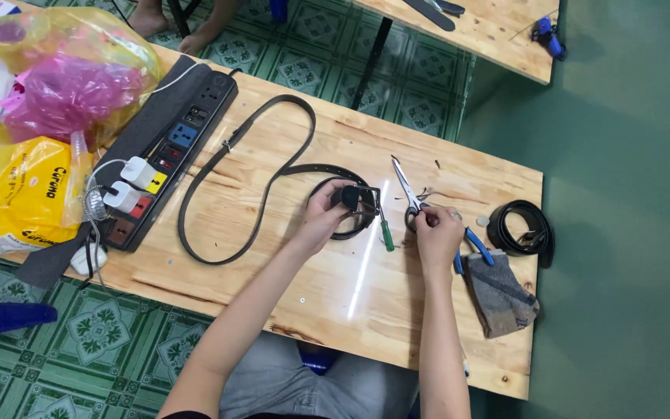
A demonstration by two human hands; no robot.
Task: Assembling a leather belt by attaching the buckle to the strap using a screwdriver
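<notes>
Wooden table point(273, 256), left hand point(323, 217) fingers gripping black belt point(273, 182), right hand point(437, 233) fingers closed on scissors point(406, 190).

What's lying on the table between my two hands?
In the head view, a green-handled screwdriver lies between the left hand on the belt and the right hand on the scissors.

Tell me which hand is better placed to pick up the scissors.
Right. The right hand already rests at the silver scissors' handle, while the left hand holds the buckle end of the long black leather belt.
</notes>
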